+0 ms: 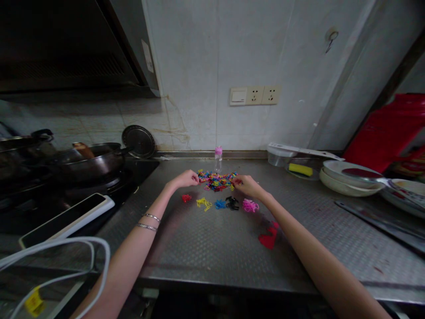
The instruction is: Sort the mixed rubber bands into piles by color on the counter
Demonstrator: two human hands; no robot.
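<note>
A heap of small multicoloured rubber bands [217, 182] lies on the metal counter. At its left end is my left hand [188, 178], fingers pinched together against the edge of the heap. My right hand [246, 185] is closed in a pinch at the right end. The fingers hide whatever either hand holds. In front of the heap sit smaller piles sorted by colour: red bands [186, 198], yellow bands [203, 204], blue bands [219, 204], black bands [232, 203] and pink bands [250, 205]. Behind the heap stands a clear bottle with a pink cap [218, 158].
A red heart-shaped piece [268, 238] lies beside my right forearm. On the left are a pan [89, 161] on the stove, a white device [68, 219] and a white cable [105, 261]. Bowls [352, 179], a yellow sponge [300, 169] and a dark knife-like blade [375, 221] are right.
</note>
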